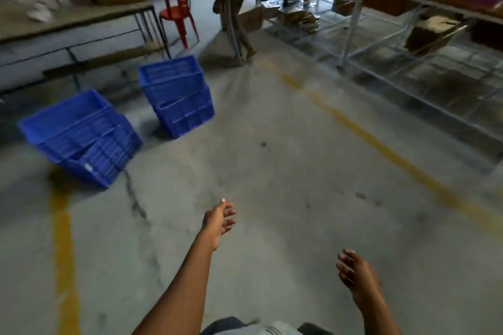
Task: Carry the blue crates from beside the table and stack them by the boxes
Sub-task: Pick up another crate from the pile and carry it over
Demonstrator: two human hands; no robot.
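Note:
Two piles of blue crates stand on the concrete floor beside a long table [81, 15] at the left. The nearer pile [81, 136] sits at the far left, the other pile [177, 95] a little farther back by the table's leg. Both piles are nested and lean slightly. My left hand [219, 221] reaches forward over bare floor, fingers apart, holding nothing, well short of the crates. My right hand [353, 275] hangs lower at the right, also loose and holding nothing.
A red plastic chair [178, 11] stands behind the table's end. Another person [234, 5] walks away at the top centre. Metal shelving [381, 35] with boxes lines the right side. Yellow lines [367, 139] are painted on the floor.

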